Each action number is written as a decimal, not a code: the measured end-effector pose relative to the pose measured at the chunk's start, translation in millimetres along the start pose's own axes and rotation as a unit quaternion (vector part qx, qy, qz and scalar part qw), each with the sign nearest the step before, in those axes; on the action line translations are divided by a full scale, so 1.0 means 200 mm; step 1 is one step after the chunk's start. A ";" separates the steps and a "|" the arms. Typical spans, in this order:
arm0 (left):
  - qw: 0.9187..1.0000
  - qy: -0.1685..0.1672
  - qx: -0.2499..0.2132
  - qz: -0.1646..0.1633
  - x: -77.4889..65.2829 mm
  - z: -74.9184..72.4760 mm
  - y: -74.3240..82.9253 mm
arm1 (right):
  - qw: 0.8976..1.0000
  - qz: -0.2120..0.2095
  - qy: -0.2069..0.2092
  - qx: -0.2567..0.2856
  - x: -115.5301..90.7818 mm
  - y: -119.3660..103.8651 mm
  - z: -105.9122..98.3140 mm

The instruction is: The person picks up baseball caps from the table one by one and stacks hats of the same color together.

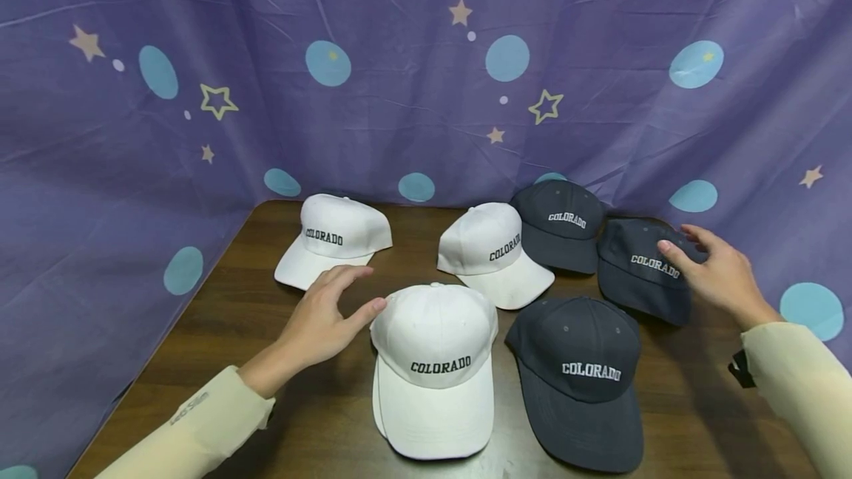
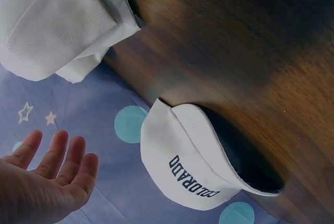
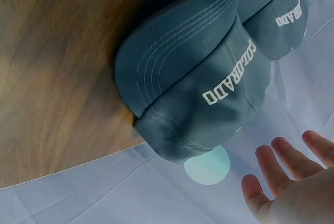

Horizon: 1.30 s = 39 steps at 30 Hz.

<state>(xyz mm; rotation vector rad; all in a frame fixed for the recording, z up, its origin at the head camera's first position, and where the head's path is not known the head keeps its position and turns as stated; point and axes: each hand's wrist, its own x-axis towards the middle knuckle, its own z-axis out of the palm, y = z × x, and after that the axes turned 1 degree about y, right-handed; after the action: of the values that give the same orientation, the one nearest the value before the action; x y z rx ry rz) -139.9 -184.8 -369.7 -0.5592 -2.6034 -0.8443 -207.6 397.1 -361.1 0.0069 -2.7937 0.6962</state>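
Observation:
Several baseball caps lettered COLORADO lie on the table. My left hand point(image 1: 326, 316) has its fingers spread, its thumb tip beside the front white cap point(image 1: 435, 331). A second brim edge shows under that cap. Farther back sit the left white cap point(image 1: 339, 224) and the middle white cap point(image 1: 482, 246). My right hand point(image 1: 722, 272), fingers loosely extended, is beside the rightmost dark cap point(image 1: 639, 272); in the right wrist view it appears apart from that cap point(image 3: 209, 109). Another dark cap point(image 1: 555, 224) is at the back, and one more dark cap point(image 1: 579, 361) in front. Both hands hold nothing.
The brown wooden table point(image 1: 220, 316) ends at a purple curtain point(image 1: 399, 131) with stars and blue spots, which hangs behind and along the sides. In the left wrist view, the table's edge runs diagonally beside a white cap point(image 2: 182, 166).

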 end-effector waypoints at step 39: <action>1.000 0.001 0.007 -0.007 -0.02 0.00 -0.01 | 0.990 0.012 -0.102 -0.093 0.14 0.12 0.12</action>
<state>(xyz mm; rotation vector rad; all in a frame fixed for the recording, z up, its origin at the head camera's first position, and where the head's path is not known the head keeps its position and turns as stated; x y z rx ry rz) -136.9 -187.2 -371.6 -0.5357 -2.6129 -0.8293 -242.1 408.7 -385.5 0.0086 -3.0492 0.4609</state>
